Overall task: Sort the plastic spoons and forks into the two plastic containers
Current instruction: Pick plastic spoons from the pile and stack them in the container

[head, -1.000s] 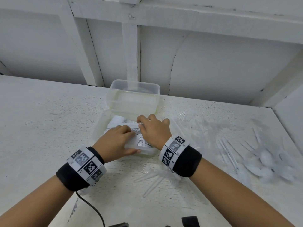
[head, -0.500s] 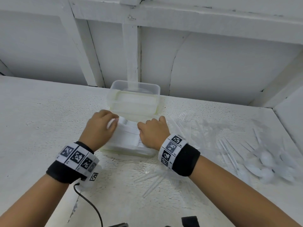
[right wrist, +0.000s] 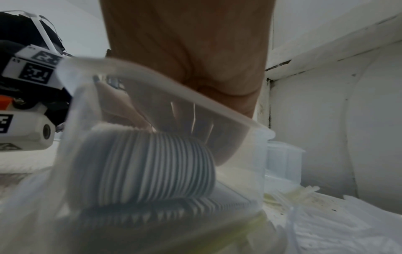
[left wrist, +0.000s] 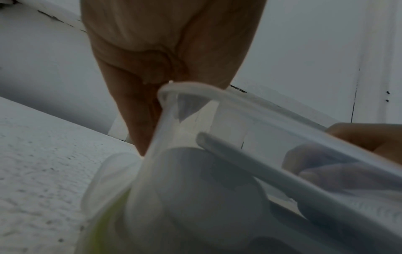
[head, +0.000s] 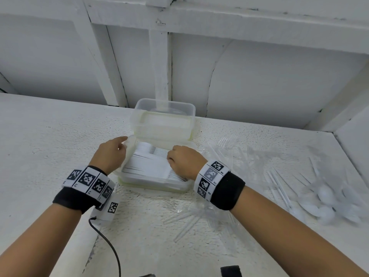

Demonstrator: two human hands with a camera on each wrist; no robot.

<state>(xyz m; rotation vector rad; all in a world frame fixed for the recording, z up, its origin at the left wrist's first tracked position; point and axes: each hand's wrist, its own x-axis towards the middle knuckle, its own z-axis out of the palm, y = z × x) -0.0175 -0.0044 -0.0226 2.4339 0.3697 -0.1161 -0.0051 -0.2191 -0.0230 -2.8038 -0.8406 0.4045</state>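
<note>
Left hand [head: 110,154] grips the left rim of the near container [head: 153,183], fingers curled over the far-left corner; the left wrist view shows the rim edge [left wrist: 191,89] pressed into the palm. Right hand [head: 184,159] is inside the same container from the right side, fingers curled down onto the stacked spoons [head: 147,162]. Contact is clear, but whether it pinches any of them or just presses, cannot tell.

Near container sits on the white table [head: 50,140], long axis left-right. Spoons lie nested in it in a tight stack, handles running left-right parallel to the container's long axis. One set of bowls is at the near-right corner just under the right wrist, another set at the far side near the middle. Right wrist view shows the nested bowls [right wrist: 152,165] as a ribbed row through the clear wall, fingers [right wrist: 180,116] above them.

Second container [head: 164,118] stands directly behind the first, touching or nearly so, against the wall, same left-right orientation.

Clear forks [head: 235,154] lie scattered on the table right of the containers, tines mostly pointing away. Loose white spoons [head: 327,202] are piled at the far right, well apart from the containers, handles pointing away and left. More clear cutlery [head: 189,218] lies near the right forearm. Black cable [head: 107,242] trails from the left wristband.
</note>
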